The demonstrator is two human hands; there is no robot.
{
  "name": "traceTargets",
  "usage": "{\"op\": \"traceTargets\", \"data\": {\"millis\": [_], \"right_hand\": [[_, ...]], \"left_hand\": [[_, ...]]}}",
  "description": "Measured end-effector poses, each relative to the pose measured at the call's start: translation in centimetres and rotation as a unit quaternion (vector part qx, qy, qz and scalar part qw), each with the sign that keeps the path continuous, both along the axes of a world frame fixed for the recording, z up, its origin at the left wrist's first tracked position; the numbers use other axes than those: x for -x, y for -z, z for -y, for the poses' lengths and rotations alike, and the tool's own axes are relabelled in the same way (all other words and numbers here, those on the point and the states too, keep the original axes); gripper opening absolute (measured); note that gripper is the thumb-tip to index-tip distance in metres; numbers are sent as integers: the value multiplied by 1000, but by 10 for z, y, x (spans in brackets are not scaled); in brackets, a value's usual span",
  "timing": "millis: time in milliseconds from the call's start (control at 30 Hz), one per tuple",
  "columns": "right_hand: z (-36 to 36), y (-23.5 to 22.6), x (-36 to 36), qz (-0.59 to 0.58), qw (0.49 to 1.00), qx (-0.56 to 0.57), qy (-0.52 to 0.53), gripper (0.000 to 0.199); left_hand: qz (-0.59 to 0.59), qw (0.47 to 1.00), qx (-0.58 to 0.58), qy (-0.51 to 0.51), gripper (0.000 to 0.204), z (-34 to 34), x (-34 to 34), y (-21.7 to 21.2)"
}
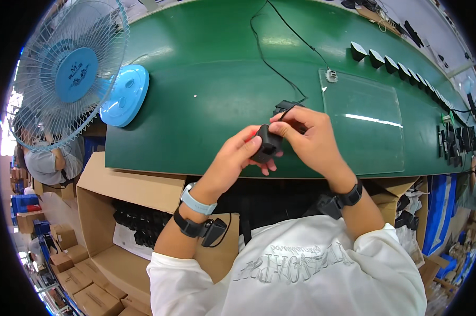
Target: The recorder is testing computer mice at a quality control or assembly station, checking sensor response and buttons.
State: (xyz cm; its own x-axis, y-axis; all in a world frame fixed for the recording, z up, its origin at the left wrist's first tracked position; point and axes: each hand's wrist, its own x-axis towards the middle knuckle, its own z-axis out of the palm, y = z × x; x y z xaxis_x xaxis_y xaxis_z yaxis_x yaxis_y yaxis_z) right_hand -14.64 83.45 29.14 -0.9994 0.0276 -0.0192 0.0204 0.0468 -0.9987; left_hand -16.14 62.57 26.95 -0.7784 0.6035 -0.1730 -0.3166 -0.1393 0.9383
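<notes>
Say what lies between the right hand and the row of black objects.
In the head view, a clear flat sheet lies between the right hand and the row of objects.

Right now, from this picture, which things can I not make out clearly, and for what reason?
In the head view:
Black device: side toward the palm, covered by the left hand.
Second black object: partly hidden behind the right hand.
Black cable: far end, cut off by the top edge.
Dark tools at right: too small to identify.
Seated person: partly hidden by the fan.

The fan (77, 75) stands left of the device (268, 143), the sheet (364, 145) right.
</notes>
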Motion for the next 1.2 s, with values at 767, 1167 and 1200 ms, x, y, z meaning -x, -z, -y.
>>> {"op": "traceTargets", "data": {"millis": [767, 1167, 1200], "right_hand": [[31, 11, -11, -67, 992, 110, 14, 64], [0, 11, -11, -257, 943, -207, -36, 63], [-6, 14, -10, -245, 941, -233, -20, 60]], "left_hand": [[-12, 987, -71, -147, 63, -5, -2, 17], [146, 954, -228, -132, 50, -1, 7, 10], [145, 953, -222, -147, 47, 1, 9, 9]]}}
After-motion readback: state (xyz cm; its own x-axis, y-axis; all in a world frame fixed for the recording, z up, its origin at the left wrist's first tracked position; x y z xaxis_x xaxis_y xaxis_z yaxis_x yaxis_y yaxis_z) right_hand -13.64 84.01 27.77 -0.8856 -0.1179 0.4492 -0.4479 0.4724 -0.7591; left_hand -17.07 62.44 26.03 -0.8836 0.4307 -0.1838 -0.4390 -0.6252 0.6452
